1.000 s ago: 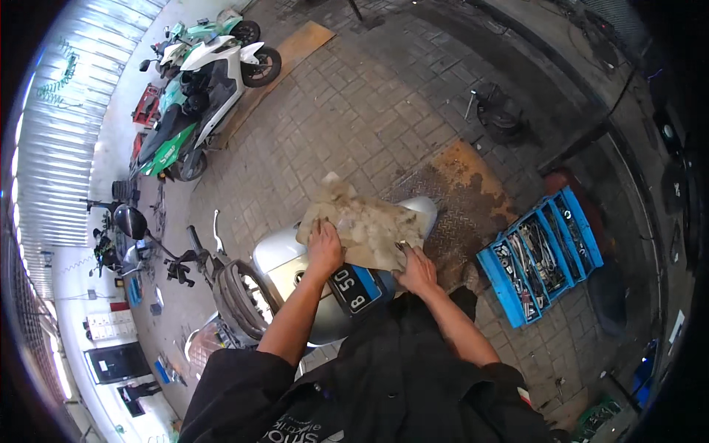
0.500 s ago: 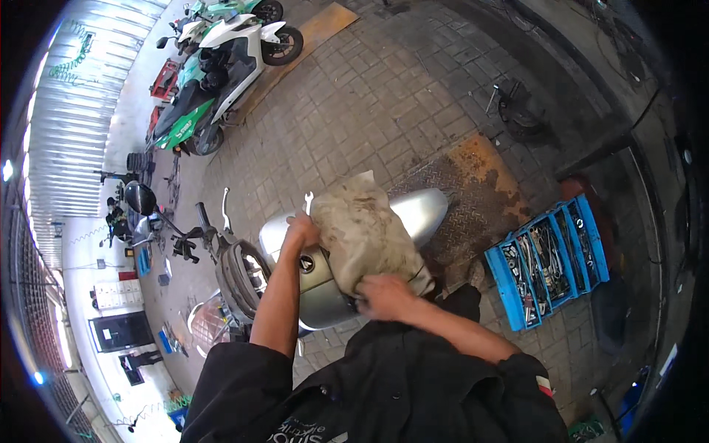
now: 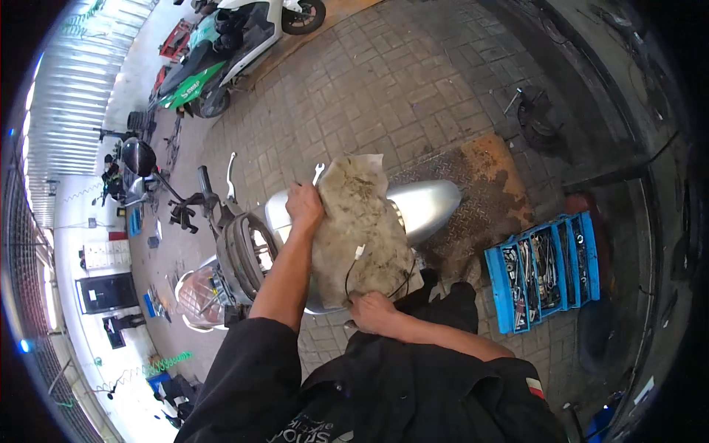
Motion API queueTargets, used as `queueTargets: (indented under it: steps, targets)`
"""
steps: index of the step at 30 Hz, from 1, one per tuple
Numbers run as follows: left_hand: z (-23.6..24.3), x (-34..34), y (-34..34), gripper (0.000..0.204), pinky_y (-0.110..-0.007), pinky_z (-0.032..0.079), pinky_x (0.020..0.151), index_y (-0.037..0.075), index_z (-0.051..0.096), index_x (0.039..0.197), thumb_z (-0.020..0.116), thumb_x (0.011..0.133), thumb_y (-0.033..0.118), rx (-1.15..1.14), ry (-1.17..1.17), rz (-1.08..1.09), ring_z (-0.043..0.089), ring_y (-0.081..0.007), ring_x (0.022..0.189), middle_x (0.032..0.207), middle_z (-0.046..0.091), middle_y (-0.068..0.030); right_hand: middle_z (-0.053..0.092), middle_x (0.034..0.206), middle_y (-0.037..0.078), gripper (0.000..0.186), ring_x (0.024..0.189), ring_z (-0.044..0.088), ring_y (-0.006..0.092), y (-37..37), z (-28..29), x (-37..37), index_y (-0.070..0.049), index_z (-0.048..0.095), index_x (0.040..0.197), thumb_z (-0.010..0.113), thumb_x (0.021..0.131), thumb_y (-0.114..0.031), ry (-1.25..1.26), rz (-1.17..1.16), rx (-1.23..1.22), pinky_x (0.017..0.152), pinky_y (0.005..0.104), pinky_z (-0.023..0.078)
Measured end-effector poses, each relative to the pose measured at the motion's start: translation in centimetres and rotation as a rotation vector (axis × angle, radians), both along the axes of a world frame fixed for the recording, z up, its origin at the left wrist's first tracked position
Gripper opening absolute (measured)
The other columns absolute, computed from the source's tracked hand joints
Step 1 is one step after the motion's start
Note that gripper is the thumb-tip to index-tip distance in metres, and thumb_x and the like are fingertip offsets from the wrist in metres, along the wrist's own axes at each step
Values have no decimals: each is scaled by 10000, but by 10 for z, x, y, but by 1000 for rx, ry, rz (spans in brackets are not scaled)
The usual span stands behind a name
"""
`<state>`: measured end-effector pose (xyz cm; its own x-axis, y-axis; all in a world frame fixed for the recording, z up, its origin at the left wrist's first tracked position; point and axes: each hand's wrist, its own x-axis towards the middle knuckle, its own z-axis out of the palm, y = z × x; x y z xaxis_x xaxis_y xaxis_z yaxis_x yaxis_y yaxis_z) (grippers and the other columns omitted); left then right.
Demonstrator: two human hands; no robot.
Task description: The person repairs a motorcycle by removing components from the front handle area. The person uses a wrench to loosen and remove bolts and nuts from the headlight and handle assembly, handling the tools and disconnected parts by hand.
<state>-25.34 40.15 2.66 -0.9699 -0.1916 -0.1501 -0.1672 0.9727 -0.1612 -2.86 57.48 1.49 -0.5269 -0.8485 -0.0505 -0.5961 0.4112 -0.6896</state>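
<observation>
A stained, light-brown cloth (image 3: 354, 199) lies spread over a silver scooter's body (image 3: 425, 210). My left hand (image 3: 305, 207) is closed at the cloth's upper left edge and seems to grip it. An open-ended wrench (image 3: 319, 173) sticks out just beyond this hand, its lower part hidden; I cannot tell whether the hand also holds it. At the cloth's near edge, my right hand (image 3: 375, 311) is closed on a thin dark cable (image 3: 347, 277). The cable curves up over the cloth to a white connector (image 3: 360, 252).
To the right stands an open blue toolbox (image 3: 509, 292) full of wrenches and sockets. The scooter's handlebar (image 3: 205, 184) and brake lever (image 3: 231, 177) rise at left, with a round mirror (image 3: 139, 156) beyond. Farther off is a green-and-white scooter (image 3: 214, 66). A rusty metal plate (image 3: 484, 173) lies on the paving.
The cloth is spread flatter and farther left, covering the scooter's round emblem. The cable with its white connector now shows on the cloth at my right hand. The view has shifted slightly.
</observation>
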Motion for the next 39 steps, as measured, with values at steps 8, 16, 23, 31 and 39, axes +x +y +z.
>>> queueTargets:
  steps: [8,16,23,31,39]
  targets:
    - [-3,11,-2,535,-511,501,961,-79,506,1218,654,898,324,511,-55,454,625,-507,1110,1113,655,-351,715,919,143,206,866,718,323,-1,5,-3,-56,744,827,614,856,-213,-36,-24,72,725,439,574]
    - [-46,65,37,484,-516,458,915,-99,508,1154,664,944,308,1049,463,740,599,-503,1068,1135,623,-347,739,929,197,449,866,719,344,95,84,-36,29,752,998,818,820,-377,-581,-276,-141,790,408,546]
    - [-33,74,65,383,-542,339,1018,-131,423,1153,612,925,112,1047,555,555,405,-536,1174,1202,442,-354,693,768,75,345,719,593,88,124,131,-118,73,710,1089,777,868,-184,-388,-759,-180,626,297,479]
    - [70,162,93,539,-562,370,1033,-78,428,1225,705,869,216,713,529,230,448,-511,1189,1284,456,-333,730,847,177,389,756,690,276,29,70,-242,-70,733,1160,777,849,-299,-4,-361,-67,745,398,539]
    - [0,199,137,545,-516,467,953,-71,470,1156,784,796,190,419,375,512,520,-467,1179,1211,529,-298,728,1031,155,431,977,674,379,-21,9,-252,-195,709,1218,723,868,-445,81,-36,38,834,493,531]
